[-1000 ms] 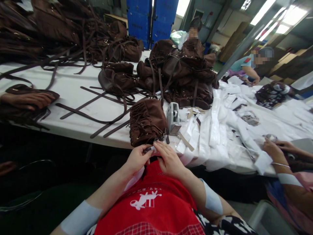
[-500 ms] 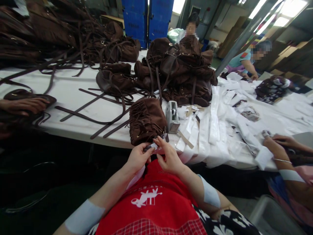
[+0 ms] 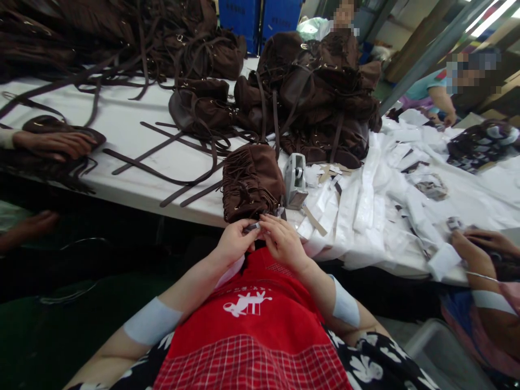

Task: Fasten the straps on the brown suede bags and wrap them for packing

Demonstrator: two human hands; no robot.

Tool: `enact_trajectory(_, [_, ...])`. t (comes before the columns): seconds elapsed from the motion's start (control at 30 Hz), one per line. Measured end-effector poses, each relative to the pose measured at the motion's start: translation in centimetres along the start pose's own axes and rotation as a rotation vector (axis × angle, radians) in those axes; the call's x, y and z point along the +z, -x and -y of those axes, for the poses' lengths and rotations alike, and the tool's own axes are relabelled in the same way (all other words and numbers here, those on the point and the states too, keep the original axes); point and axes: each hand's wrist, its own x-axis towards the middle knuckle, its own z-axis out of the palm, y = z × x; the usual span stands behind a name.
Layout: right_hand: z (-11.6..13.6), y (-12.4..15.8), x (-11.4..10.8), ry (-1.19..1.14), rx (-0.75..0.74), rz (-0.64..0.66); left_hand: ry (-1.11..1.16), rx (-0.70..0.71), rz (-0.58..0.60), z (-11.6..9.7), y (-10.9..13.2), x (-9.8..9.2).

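A white-covered table point(image 3: 122, 116) spans the work area, with blue bins point(image 3: 239, 24) standing behind it. A left pile of brown bags point(image 3: 97, 32) and a right pile of brown bags point(image 3: 325, 103) occupy its far side.

The fringed brown bag point(image 3: 260, 173) lies at the near edge of the table, directly in front of the person, its gathered end toward the hands. Leather straps point(image 3: 117, 157) extend across the surface to its left. A grey tape dispenser point(image 3: 296, 181) stands just beside its right side; white plastic strips point(image 3: 368, 200) are spread farther right.

The left hand point(image 3: 235, 241) pinches a small dark-and-pale piece point(image 3: 251, 228) between thumb and fingers, just below the bag. The right hand point(image 3: 286, 241) meets it from the opposite side, fingers bent and fingertips near the bag's lower edge; whether it grips anything cannot be determined. Both hands are in front of the red apron point(image 3: 244, 303).

At the far left, a co-worker's hand point(image 3: 60, 143) rests on another brown bag point(image 3: 44, 123).
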Motion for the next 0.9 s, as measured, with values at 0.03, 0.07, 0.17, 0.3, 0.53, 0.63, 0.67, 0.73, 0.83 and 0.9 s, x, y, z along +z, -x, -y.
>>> enact_trajectory(0.03, [0.1, 0.0, -0.1, -0.011, -0.002, -0.009, 0.006, 0.0, -0.001, 0.0, 0.0, 0.0])
enact_trajectory(0.07, [0.1, -0.1, -0.2, -0.026, -0.001, -0.022, 0.009, 0.0, -0.007, -0.1, 0.0, -0.1])
enact_trajectory(0.17, [-0.6, -0.3, -1.2, -0.046, 0.056, -0.134, -0.008, -0.003, -0.041, -0.2, 0.0, -0.3])
enact_trajectory(0.3, [-4.4, -1.0, -3.5, 0.099, 0.295, -0.44, -0.024, -0.013, -0.086, -0.2, -0.1, -0.6])
enact_trajectory(0.53, [-12.2, -3.0, -5.0, -0.037, 0.735, -0.417, -0.102, -0.017, -0.094, 0.3, -0.3, -0.7])
enact_trajectory(0.63, [-13.8, -3.6, -4.4, -0.122, 0.772, -0.456, -0.106, -0.019, -0.091, 0.5, -0.4, -0.7])
enact_trajectory(0.67, [-14.1, -3.7, -4.1, -0.152, 0.786, -0.475, -0.105, -0.019, -0.092, 0.5, -0.4, -0.7])
enact_trajectory(0.73, [-14.5, -3.9, -3.6, -0.224, 0.812, -0.518, -0.1, -0.019, -0.093, 0.5, -0.4, -0.7])
enact_trajectory(0.83, [-14.6, -4.1, -3.2, -0.317, 0.831, -0.595, -0.098, -0.025, -0.095, 0.6, -0.4, -0.7])
enact_trajectory(0.9, [-14.2, -3.8, -3.1, -0.347, 0.835, -0.645, -0.101, -0.033, -0.093, 0.7, -0.4, -0.6])
